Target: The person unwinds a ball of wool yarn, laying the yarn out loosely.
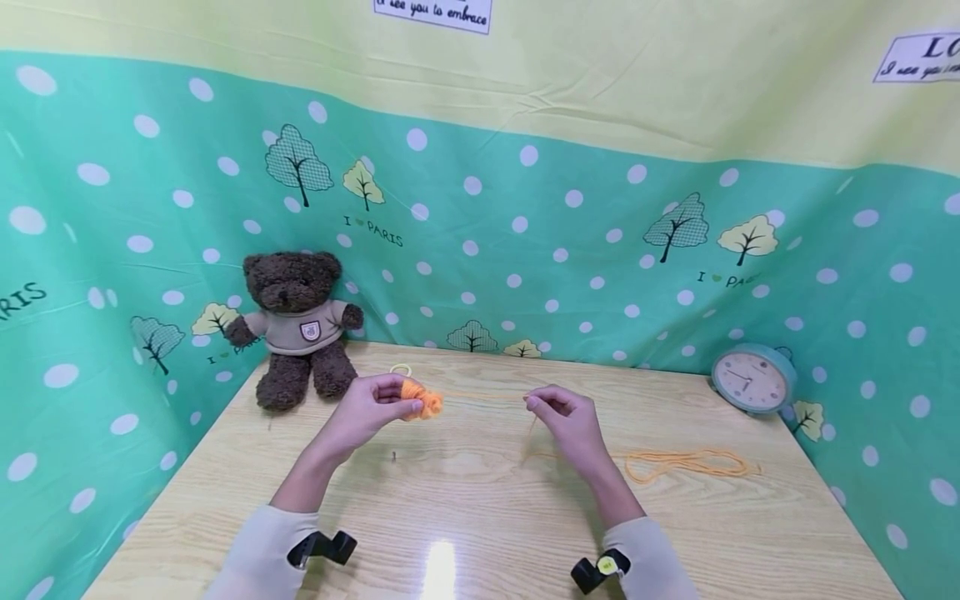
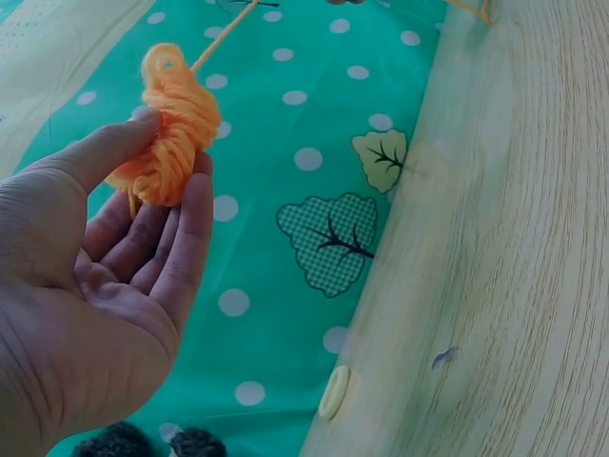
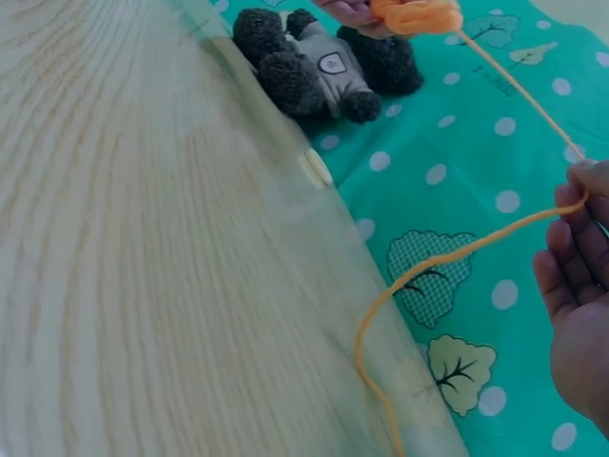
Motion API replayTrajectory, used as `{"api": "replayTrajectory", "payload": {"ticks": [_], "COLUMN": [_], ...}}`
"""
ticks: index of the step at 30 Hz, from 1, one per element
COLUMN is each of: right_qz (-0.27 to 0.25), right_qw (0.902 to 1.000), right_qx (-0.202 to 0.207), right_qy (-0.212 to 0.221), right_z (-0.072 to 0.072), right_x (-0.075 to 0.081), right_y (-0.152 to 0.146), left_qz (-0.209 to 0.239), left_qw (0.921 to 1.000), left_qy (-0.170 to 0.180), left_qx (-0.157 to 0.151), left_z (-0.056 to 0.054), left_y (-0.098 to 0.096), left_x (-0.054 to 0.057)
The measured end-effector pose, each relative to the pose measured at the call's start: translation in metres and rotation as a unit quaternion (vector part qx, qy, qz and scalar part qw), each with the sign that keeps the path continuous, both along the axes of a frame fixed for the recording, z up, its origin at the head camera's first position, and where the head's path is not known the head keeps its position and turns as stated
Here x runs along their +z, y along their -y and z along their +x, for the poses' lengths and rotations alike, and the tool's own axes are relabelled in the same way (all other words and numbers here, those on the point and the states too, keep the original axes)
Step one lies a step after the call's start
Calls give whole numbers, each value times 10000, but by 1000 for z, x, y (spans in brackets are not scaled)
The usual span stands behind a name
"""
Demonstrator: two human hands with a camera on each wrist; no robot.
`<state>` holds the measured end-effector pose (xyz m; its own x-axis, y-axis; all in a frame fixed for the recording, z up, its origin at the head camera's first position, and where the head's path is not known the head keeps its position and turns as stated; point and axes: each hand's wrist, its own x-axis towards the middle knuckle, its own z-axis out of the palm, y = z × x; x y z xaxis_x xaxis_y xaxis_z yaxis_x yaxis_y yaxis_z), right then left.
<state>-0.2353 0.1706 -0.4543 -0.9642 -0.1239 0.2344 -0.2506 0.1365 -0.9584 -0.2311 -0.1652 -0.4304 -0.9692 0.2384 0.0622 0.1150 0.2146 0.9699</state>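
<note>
My left hand holds a small wound bundle of orange yarn above the table, thumb on one side and fingers on the other. From the bundle a single strand runs taut across to my right hand. There the thumb and fingertips pinch it. Past the pinch, the yarn tail hangs in a loose curve down toward the tabletop. A looped length of orange yarn lies on the table to the right of the right hand.
A brown teddy bear in a grey shirt sits at the back left. Near it lies a pale yellow ring. At the back right stands a teal alarm clock. A polka-dot curtain hangs behind the wooden table.
</note>
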Motion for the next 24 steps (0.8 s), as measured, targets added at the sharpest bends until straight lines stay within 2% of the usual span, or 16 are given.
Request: {"api": "replayTrajectory", "payload": {"ticks": [6, 13, 19, 24], "right_qz": [-73, -122, -142, -139], "right_qw": [10000, 9999, 9998, 9999], "right_qx": [48, 44, 26, 4], "right_qy": [-29, -2, -102, -85], "right_z": [1, 2, 2, 1], "right_x": [4, 6, 9, 11], "right_y": [-5, -4, -2, -3], "left_qz": [81, 275, 402, 334], "left_qw": [9999, 9996, 9989, 9991], "left_qy": [-65, -30, 157, 111], "left_qx": [54, -50, -191, -256], "left_z": [0, 0, -1, -2], "left_y": [0, -2, -2, -2], "left_x": [0, -2, -2, -5]}}
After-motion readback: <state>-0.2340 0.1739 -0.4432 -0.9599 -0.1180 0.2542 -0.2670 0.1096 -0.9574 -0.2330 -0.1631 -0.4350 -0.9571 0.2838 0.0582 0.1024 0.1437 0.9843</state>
